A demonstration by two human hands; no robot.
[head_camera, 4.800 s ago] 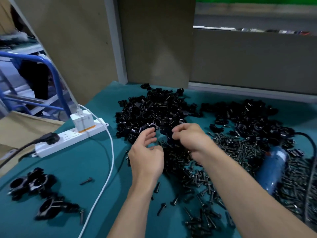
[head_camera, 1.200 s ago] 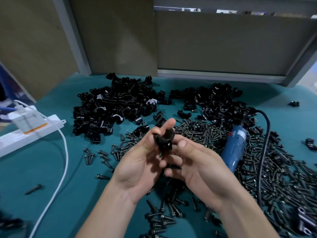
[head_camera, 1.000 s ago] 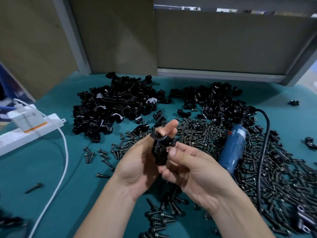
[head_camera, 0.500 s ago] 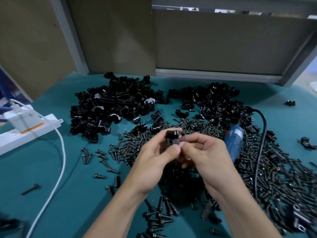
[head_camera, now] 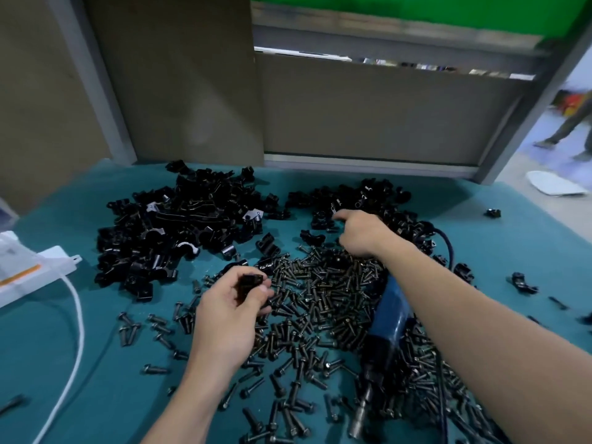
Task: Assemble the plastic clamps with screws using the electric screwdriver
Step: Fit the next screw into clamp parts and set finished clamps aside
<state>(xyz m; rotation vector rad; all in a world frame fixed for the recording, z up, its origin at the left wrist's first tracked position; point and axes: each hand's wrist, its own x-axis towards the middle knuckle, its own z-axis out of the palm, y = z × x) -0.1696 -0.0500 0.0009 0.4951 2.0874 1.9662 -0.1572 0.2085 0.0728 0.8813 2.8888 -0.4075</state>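
Head, clamp (head_camera: 250, 282) betw. L hand (head_camera: 226, 318) fingers (head_camera: 263, 291); R hand (head_camera: 362, 234) on clamp pile (head_camera: 354, 197)

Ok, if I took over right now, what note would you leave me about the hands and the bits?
Left hand holds one black clamp piece.
Right hand reaches into the right clamp pile; I cannot tell if it grips anything.
The screwdriver lies unheld among the screws.
Done: one piece picked.
Left: get its partner, add a screw, drive it in.

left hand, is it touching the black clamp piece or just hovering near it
Touching. The head view shows the left hand pinching the clamp piece between thumb and fingers.
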